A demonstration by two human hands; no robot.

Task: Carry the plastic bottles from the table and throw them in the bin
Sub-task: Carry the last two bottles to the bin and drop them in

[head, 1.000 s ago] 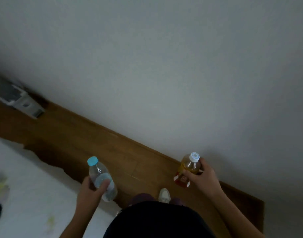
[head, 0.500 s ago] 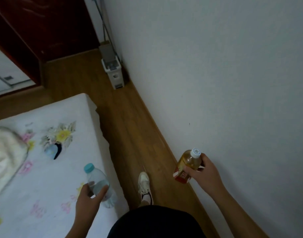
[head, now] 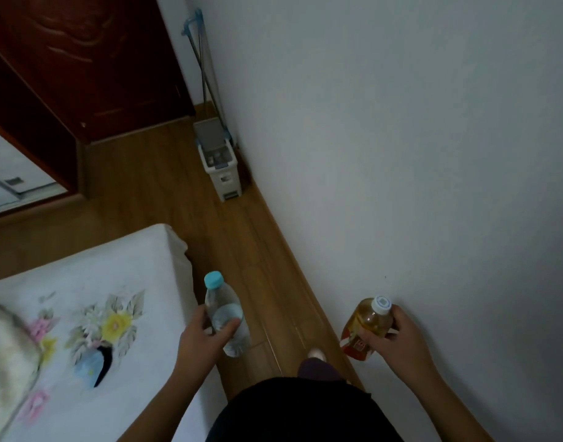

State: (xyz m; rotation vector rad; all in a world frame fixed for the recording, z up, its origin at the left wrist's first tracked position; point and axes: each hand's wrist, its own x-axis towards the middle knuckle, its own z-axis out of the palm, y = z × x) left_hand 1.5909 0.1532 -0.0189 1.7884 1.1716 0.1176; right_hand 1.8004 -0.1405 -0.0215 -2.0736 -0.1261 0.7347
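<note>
My left hand (head: 201,338) grips a clear water bottle (head: 224,311) with a light blue cap, held upright over the edge of the bed. My right hand (head: 398,338) grips an amber drink bottle (head: 367,325) with a white cap and a red label, close to the wall. Further ahead on the floor, against the wall, stands a small white bin-like container (head: 221,164) with a grey lid tilted up.
A bed (head: 82,330) with a white flowered sheet fills the lower left. A narrow strip of wooden floor (head: 241,250) runs between bed and grey wall (head: 401,154). A dark red wardrobe (head: 82,65) stands at the far end; thin poles (head: 206,74) lean in the corner.
The view has swung from the wall toward the aisle, so the container, wardrobe and bed now show. Both hands keep their bottles, and my foot has stepped forward along the floor.
</note>
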